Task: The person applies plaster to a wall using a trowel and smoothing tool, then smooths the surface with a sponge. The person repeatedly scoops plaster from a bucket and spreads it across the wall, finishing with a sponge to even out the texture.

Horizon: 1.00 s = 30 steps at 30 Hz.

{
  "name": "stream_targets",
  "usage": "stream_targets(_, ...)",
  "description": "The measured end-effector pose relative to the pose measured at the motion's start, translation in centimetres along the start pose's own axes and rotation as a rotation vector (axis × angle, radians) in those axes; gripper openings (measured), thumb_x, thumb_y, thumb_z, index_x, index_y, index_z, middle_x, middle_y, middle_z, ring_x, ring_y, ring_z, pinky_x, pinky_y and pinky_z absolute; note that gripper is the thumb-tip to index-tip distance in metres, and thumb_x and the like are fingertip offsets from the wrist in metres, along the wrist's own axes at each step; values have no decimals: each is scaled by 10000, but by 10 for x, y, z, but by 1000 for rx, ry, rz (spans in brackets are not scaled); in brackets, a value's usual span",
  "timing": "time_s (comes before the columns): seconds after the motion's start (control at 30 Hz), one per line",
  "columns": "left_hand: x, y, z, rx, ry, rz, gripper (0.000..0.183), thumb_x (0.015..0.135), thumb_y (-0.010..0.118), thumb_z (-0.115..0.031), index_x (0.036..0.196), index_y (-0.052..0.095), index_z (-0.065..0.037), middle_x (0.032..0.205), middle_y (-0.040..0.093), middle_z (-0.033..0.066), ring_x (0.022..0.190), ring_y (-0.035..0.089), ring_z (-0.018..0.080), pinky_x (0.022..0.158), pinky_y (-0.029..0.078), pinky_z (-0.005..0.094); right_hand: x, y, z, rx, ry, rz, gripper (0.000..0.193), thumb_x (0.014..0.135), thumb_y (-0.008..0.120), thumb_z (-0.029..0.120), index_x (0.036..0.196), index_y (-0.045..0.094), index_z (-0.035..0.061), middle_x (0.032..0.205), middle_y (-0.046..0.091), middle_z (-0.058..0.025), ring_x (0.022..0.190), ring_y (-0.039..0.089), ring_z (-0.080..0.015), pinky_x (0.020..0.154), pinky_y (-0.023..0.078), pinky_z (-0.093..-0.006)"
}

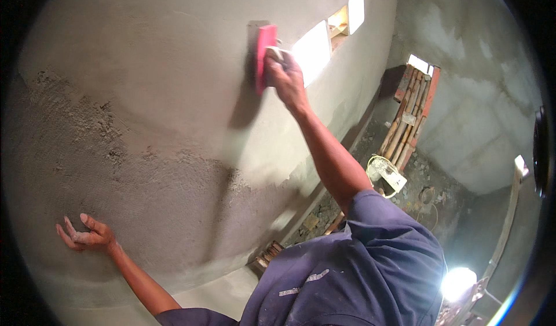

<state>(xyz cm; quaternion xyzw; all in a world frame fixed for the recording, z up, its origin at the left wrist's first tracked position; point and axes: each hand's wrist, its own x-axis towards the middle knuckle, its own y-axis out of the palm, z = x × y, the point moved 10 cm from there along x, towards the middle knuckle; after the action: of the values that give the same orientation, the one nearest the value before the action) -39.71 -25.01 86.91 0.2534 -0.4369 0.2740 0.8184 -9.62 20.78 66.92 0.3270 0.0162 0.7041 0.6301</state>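
My right hand (286, 81) is wrapped round the pale handle of a pink plastering float (265, 65). The float stands edge-on to my view, close against the grey plastered wall (174, 54), and casts a dark shadow there; whether its whole face touches cannot be told. Around it the plaster looks smooth. Lower and to the left, the surface turns to rough, crumbly mortar (107, 120). Beside that rougher part, my left hand (88, 234) is raised with fingers apart and slightly curled, holding nothing. Its fingertips are whitened with dust or plaster.
Bright openings (313, 51) pierce the wall right of the float. Bamboo poles (405, 117) lean beyond my right arm, with a white object and looped pale cable (385, 175) at their foot. Rubble (313, 222) lies along the wall's base. A lamp (458, 284) glares at lower right.
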Motion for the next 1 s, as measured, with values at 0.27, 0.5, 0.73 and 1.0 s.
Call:
stream_targets(0.27,-2,-4,3,-55,57,20,379,995,503,-296,1245,483,-12,1330,430,191,1219,444,256,949,345,439,-134,89,3,-217,-101,496,253,960,555,210,1160,543,56,993,598,-116,873,604,-224,736,522,-366)
stream_targets(0.5,-3,3,3,35,10,66,375,983,507,-363,1184,533,-48,1311,457,169,1175,450,238,942,338,418,-74,-32,-91,437,171,-134,282,989,505,159,1233,498,17,1025,614,-70,892,626,-180,772,529,-330)
stream_targets(0.73,6,-5,1,-39,9,-13,384,975,522,-376,1192,556,-60,1321,479,161,1160,455,244,941,329,433,27,79,77,463,6,246,277,989,533,236,1138,562,3,911,620,-47,789,618,-142,712,530,-312)
stream_targets(1.0,4,-7,0,-60,41,-31,359,986,515,-315,1176,548,-13,1299,472,185,1155,452,230,927,354,400,-105,129,48,176,73,638,356,955,594,257,1219,545,22,1020,634,-151,953,621,-184,708,541,-291)
